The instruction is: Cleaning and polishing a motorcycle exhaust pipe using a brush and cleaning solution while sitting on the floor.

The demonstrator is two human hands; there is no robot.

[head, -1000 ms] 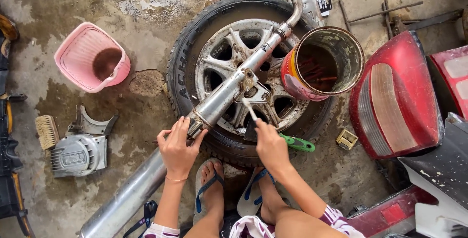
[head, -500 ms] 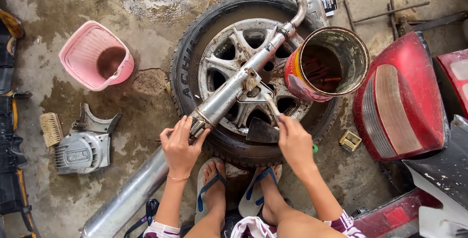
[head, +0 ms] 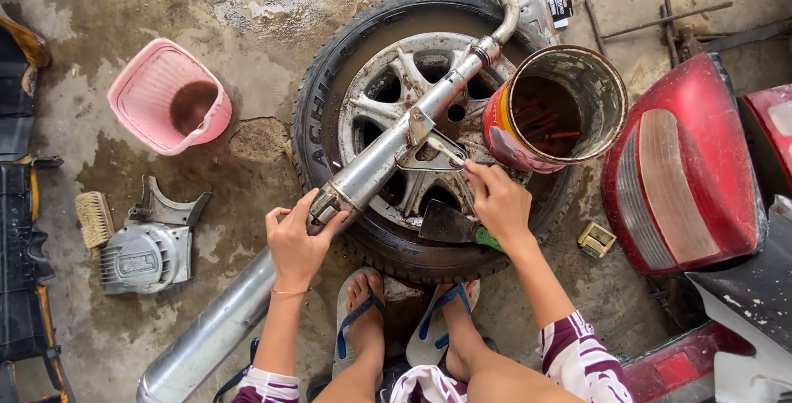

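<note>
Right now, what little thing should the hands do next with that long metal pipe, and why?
Probably keep the left hand steadying the exhaust pipe on the wheel while the right hand works at the bracket. Its fingertips touch the bracket, and the scraper lies just beneath that hand.

My left hand (head: 295,246): thin gold bracelet at wrist | right hand (head: 497,202): bare | sleeves: maroon-and-white patterned | feet: grey flip-flops, blue straps

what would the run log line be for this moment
left hand: grips exhaust pipe | right hand: at pipe bracket | pipe across wheel
</note>
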